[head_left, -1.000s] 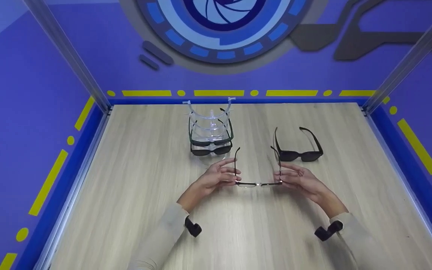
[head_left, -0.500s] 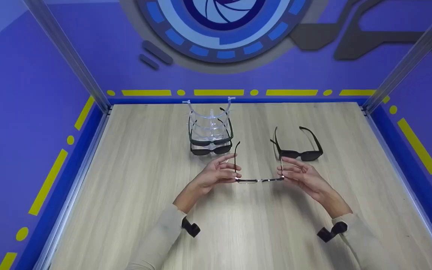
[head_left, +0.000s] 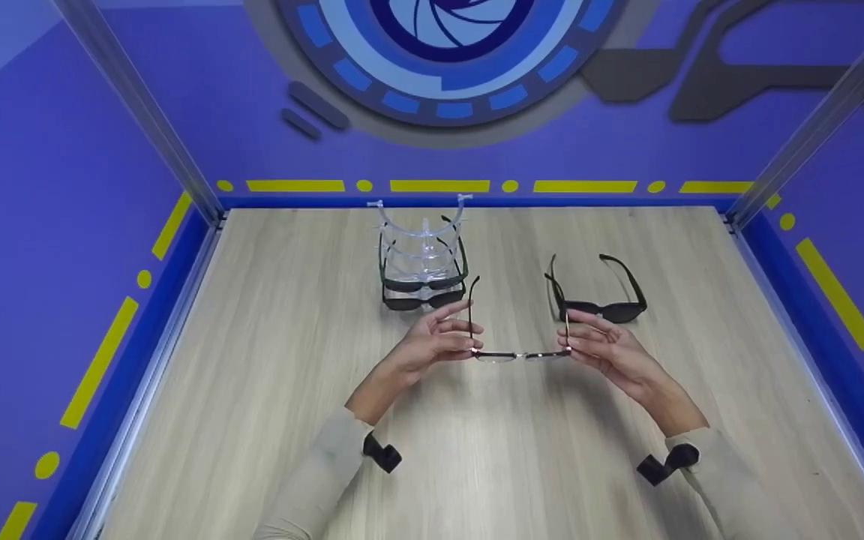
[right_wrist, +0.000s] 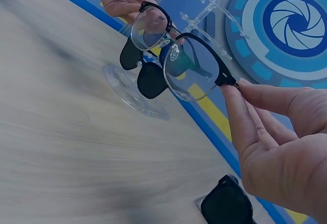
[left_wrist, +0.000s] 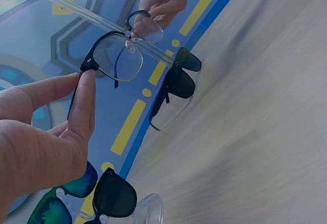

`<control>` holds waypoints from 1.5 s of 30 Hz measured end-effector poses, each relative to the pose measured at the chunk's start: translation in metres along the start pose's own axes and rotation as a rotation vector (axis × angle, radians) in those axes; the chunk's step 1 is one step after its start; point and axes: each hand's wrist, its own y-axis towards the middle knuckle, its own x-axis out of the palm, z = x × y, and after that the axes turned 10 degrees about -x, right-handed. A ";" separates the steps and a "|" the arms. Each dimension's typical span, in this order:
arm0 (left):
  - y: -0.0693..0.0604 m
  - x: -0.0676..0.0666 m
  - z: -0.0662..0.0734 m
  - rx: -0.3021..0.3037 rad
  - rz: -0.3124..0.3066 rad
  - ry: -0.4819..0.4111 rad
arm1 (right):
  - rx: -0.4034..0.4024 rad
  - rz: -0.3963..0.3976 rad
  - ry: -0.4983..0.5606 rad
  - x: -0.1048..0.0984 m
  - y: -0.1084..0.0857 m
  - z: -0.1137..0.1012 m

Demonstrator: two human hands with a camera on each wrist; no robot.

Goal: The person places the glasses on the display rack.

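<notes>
Left grip (head_left: 423, 349) and right grip (head_left: 616, 356) pinch the clear glasses (head_left: 520, 355) — one at each side.

A pale wood-grained table (head_left: 514, 457) bears a clear display stand (head_left: 426, 231), upright near the far edge. To its right, black sunglasses (head_left: 621, 312) rest with arms unfolded, pointing away.

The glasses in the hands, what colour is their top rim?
The top rim is black; it shows best in the right wrist view.
</notes>
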 end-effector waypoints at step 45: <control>-0.041 -0.021 0.035 0.121 0.022 -0.052 | -0.040 0.048 0.097 0.049 0.023 -0.007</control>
